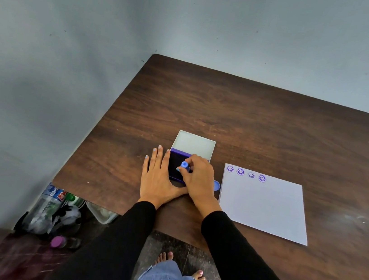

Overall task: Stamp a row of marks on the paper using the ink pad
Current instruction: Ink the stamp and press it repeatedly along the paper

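On the table: one ink pad, right hand gripping one blue stamp on it, left hand flat, released; one paper, four marks.

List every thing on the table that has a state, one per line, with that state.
Ink pad: open, lid flipped back flat.
Stamp: upright, pressed on the pad.
Cap: off, lying beside the paper.
Paper: flat, four smiley marks along its top edge.
Left hand: flat on the table, steadying the ink pad.
Right hand: fingers closed on the stamp.
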{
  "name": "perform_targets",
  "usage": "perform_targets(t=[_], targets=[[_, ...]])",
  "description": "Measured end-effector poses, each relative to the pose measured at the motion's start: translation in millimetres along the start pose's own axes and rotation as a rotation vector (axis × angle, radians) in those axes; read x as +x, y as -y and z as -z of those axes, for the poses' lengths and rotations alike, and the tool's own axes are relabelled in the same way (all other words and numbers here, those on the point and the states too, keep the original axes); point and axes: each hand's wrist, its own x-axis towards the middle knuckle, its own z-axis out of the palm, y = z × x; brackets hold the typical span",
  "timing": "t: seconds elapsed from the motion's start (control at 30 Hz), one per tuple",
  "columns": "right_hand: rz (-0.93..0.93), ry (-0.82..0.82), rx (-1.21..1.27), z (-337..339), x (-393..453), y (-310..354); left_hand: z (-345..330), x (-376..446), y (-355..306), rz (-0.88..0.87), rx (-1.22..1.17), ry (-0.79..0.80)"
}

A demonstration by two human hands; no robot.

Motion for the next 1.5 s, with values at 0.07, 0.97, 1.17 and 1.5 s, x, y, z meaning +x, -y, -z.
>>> perform_targets(t=[0.07, 0.97, 1.17, 1.5], targets=[[0.011, -0.007, -0.016, -3, -3, 1, 0, 0, 0, -0.001, -0.008, -0.004], [-0.108, -0.115, 0.151, 7, 1, 6, 11, -11, -5, -0.105, -0.104, -0.092], [-0.411, -0.646, 0.842, 76, 8, -20, 4, -30, -52, -0.527, 0.002, 0.025], [-0.639, -0.69, 1.251, 110, -11, -75, 7, -10, -86, -0.416, 0.067, 0.066]])
